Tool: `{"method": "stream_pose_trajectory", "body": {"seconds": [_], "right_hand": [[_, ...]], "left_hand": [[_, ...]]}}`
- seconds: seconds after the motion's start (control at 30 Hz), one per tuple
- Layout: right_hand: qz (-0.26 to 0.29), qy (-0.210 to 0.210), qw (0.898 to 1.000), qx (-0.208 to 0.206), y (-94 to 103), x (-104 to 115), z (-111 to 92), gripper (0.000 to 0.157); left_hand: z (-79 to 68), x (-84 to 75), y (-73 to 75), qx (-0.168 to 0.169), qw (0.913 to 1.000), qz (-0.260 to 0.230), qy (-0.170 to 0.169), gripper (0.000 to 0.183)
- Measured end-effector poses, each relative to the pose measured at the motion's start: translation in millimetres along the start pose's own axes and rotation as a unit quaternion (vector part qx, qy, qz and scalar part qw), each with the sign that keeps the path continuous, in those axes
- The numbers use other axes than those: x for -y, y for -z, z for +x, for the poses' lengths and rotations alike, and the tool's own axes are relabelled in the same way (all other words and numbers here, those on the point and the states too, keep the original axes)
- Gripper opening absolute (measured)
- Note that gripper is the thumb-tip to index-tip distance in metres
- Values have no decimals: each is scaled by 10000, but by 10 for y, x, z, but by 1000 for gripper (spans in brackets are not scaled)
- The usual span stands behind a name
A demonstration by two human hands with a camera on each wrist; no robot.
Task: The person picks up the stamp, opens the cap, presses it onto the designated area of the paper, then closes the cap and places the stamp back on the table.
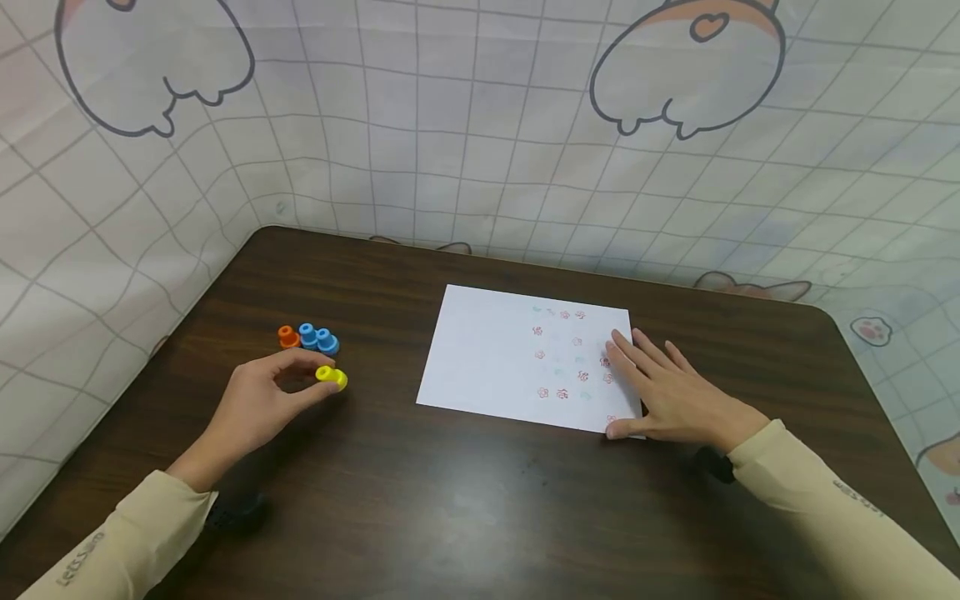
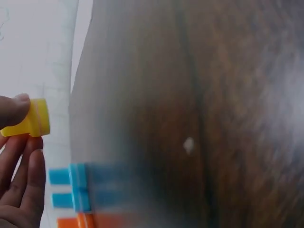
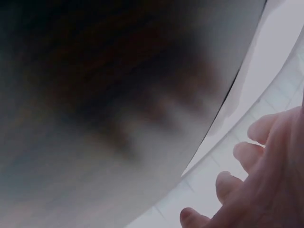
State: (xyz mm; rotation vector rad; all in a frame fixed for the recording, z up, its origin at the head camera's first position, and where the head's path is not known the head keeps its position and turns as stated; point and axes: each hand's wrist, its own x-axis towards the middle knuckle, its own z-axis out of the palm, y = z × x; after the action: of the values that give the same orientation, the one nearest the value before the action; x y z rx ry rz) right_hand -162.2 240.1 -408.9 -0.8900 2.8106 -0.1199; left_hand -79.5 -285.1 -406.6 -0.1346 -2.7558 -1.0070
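My left hand (image 1: 253, 405) pinches a small yellow stamp (image 1: 332, 377) between thumb and fingers, left of the paper. The left wrist view shows the same yellow stamp (image 2: 40, 118) with the thumb on one side and fingers on the other. Just beyond that hand, two blue stamps (image 1: 327, 342) and an orange stamp (image 1: 288, 337) stand side by side on the table. A white sheet of paper (image 1: 480, 358) lies at the middle, with several small red and pale green prints on its right half. Spread fingers of my right hand (image 1: 675, 398) rest over the sheet's right edge.
Everything lies on a dark brown wood-grain table (image 1: 465, 492). A white cloth with a grid pattern (image 1: 450, 125) hangs behind the table's far edge and along its sides. In the left wrist view, the blue stamps (image 2: 78, 187) show below the hand.
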Motion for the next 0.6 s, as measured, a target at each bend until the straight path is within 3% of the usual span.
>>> {"method": "stream_pose_trajectory", "body": {"seconds": [0.27, 0.6], "right_hand": [[-79, -96, 9995, 274, -17, -46, 9, 127], [-144, -21, 9995, 271, -36, -107, 8, 125]], "left_hand": [[-4, 177, 183, -214, 9992, 209, 252, 31], [-28, 421, 319, -270, 9965, 638, 462, 35]]}}
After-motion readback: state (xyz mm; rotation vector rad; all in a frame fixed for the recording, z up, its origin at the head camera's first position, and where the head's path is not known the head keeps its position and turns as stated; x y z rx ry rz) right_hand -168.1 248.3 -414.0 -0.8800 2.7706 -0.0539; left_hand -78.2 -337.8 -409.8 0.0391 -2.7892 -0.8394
